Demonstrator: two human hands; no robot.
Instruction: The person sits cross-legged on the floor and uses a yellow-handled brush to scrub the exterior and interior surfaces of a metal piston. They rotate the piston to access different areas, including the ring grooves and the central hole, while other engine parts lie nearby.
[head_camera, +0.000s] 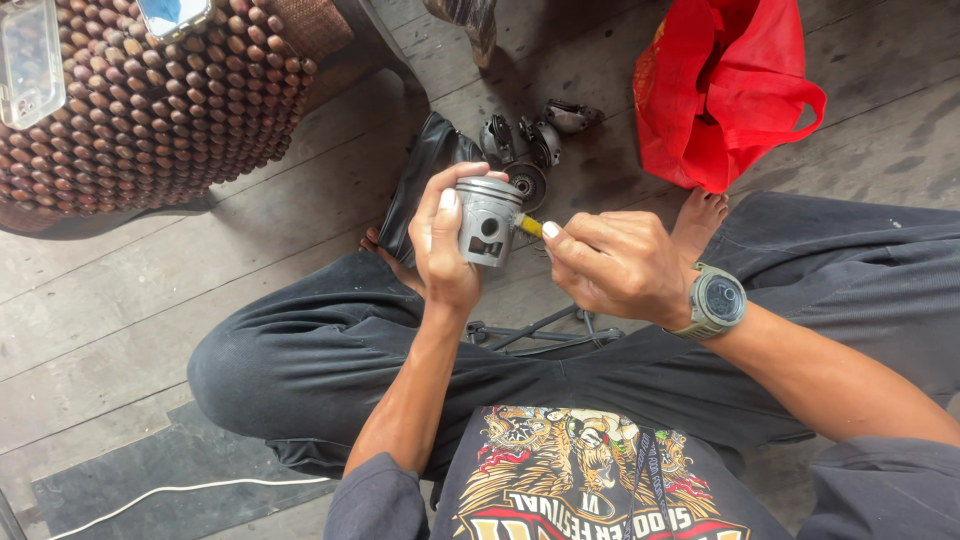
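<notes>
My left hand (440, 250) grips a grey metal piston (488, 222) upright, fingers wrapped around its left side, the side pin hole facing me. My right hand (615, 265), with a grey wristwatch (716, 300) on the wrist, pinches a small yellow-handled tool (530, 226) whose tip meets the piston's right side. Both hands are raised above my crossed legs in dark trousers.
Several grey metal engine parts (530, 145) and a black rubber piece (420, 175) lie on the wooden floor ahead. A red bag (720, 90) sits at the upper right, a beaded seat cover (150, 100) with two phones upper left. A white cable (180, 490) runs lower left.
</notes>
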